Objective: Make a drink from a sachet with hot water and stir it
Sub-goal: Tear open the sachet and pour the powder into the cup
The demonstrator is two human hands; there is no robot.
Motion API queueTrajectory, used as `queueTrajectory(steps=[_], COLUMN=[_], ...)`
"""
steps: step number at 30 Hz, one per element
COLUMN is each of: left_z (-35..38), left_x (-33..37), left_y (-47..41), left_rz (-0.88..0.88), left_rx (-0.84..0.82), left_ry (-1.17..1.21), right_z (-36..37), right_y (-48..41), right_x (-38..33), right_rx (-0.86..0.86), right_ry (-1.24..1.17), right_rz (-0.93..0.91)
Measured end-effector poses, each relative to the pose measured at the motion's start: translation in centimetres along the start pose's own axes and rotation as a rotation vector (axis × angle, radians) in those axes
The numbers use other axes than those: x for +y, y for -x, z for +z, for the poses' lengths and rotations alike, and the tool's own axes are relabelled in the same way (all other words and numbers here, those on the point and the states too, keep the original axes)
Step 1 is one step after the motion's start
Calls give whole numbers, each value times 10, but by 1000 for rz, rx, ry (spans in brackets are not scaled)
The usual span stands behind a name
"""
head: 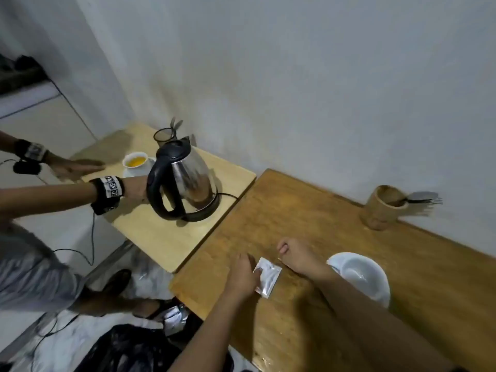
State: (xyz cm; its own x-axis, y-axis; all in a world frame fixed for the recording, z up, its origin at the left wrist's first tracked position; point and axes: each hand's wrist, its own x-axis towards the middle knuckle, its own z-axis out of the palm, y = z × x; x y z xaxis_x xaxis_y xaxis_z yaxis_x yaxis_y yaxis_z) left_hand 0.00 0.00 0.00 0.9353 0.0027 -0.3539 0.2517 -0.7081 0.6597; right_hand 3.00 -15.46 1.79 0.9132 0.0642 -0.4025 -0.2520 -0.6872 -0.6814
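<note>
A pale wall backs the wooden counter (308, 210). The sachet (268, 277) lies flat just left of the white cup (359, 275). The left hand (243, 275) presses fingers on it, not clamped; the right hand (298, 255) rests loose, fingers apart. Light, crinkly, probably slippery: pinch a corner.

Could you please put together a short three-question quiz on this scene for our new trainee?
1. True or false: the small white sachet lies on the darker wooden table.
2. Which hand touches the sachet? A) left hand B) right hand C) neither
3. Fill in: the steel electric kettle with the black handle stands on the ______ wooden table, beside a white cup of yellow liquid.

Key: 1 true; 2 A; 3 lighter. The white cup near the right hand looks empty.
</note>
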Motion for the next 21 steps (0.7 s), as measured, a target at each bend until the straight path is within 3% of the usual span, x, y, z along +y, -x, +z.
queueTrajectory(steps=[16, 21], left_z=[9, -12], left_x=[-28, -14], left_y=[-5, -2], left_rz=[38, 103], left_rx=[-87, -191], left_ry=[-54, 223], right_z=[35, 4], right_y=[-10, 3], right_x=[5, -16], right_rx=[-96, -149], right_ry=[132, 97], right_rz=[70, -40])
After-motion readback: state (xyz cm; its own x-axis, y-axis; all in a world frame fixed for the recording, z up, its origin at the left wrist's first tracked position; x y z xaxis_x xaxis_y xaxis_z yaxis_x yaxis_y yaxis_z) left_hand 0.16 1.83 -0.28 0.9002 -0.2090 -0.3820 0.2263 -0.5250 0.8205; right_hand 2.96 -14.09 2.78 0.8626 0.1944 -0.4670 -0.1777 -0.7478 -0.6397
